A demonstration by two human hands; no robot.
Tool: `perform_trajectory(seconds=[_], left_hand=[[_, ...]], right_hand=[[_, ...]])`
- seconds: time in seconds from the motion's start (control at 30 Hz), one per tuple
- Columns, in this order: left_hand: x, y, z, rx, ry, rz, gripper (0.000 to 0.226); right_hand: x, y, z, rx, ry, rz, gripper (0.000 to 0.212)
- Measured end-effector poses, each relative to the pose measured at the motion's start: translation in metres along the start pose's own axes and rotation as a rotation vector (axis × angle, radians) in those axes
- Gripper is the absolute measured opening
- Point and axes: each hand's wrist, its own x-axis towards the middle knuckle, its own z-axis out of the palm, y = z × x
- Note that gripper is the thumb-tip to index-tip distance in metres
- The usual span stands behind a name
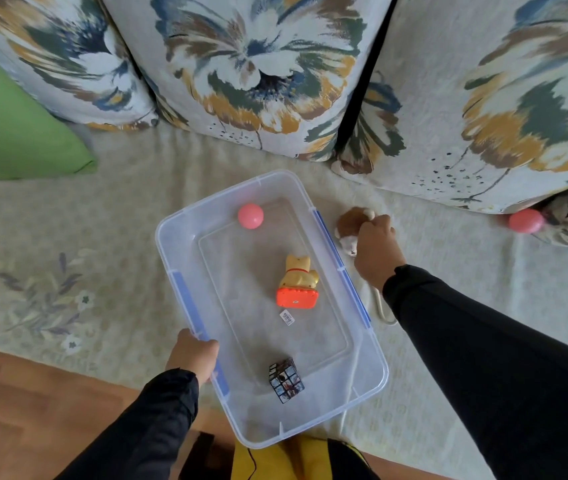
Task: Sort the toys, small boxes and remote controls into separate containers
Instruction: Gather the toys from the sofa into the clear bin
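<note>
Toys are what your hands are busy with in the head view. Your left hand (192, 355) curls its fingers over the near left rim of the clear plastic bin (365, 389), gripping the edge beside the blue clip (189, 306). Your right hand (376, 251) is closed down on a brown and white plush toy (350, 223) that lies on the sofa seat cover (102, 220), just outside the bin's right wall; the fingers wrap over the plush and hide much of it. A pale cord (381, 310) loops on the cover just below that wrist.

Inside the bin, between your two hands, lie a pink ball (250, 215) at the far end, a yellow toy dog on an orange base (298, 282) in the middle, tipped on its side, and a picture cube (286, 380) at the near end, close to your left hand. A second pink ball (525, 220) sits well to the right of your right hand, tucked under a floral cushion (504, 98). A green pillow (8, 133) lies at far left.
</note>
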Motion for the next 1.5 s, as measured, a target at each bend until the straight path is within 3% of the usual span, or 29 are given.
perform_trajectory(seconds=[0.13, 0.33, 0.47, 0.53, 0.63, 0.73, 0.8, 0.9, 1.07, 1.27, 1.37, 1.5], left_hand=[[-0.001, 0.001, 0.000, 0.010, 0.004, -0.002, 0.062], [-0.005, 0.003, -0.001, 0.054, 0.009, -0.005, 0.060], [-0.009, 0.001, 0.001, 0.112, 0.049, 0.038, 0.057], [-0.006, 0.002, 0.002, 0.106, 0.060, 0.037, 0.057], [-0.002, 0.003, 0.002, 0.114, 0.055, 0.025, 0.058], [-0.003, 0.004, -0.001, 0.156, 0.038, 0.014, 0.059], [-0.006, 0.005, -0.003, 0.179, 0.026, 0.025, 0.055], [-0.016, 0.007, -0.005, 0.199, 0.017, 0.039, 0.068], [-0.040, 0.011, -0.006, 0.227, 0.032, 0.108, 0.064], [-0.069, 0.028, -0.011, 0.321, 0.011, 0.177, 0.052], [-0.081, 0.037, -0.013, 0.384, 0.007, 0.208, 0.060], [-0.092, 0.049, -0.012, 0.483, -0.029, 0.348, 0.050]], right_hand=[[0.001, 0.005, -0.002, 0.164, 0.015, 0.104, 0.044], [0.014, 0.003, -0.001, 0.329, 0.082, 0.174, 0.045], [0.024, 0.004, 0.002, 0.035, 0.126, 0.078, 0.075], [0.032, 0.006, 0.005, 0.038, -0.002, -0.004, 0.082], [0.036, 0.008, 0.012, 0.081, -0.136, -0.078, 0.065], [0.022, 0.007, 0.016, 0.106, 0.018, -0.013, 0.056], [0.005, 0.005, 0.013, 0.170, 0.125, 0.041, 0.057], [-0.027, -0.001, -0.001, 0.318, 0.260, 0.087, 0.064], [-0.107, -0.013, -0.034, 0.512, 0.469, -0.107, 0.072], [-0.205, -0.035, -0.034, 0.602, 0.294, -0.170, 0.067], [-0.231, -0.047, -0.024, 0.572, 0.211, -0.182, 0.066], [-0.245, -0.055, -0.014, 0.546, 0.141, -0.157, 0.068]])
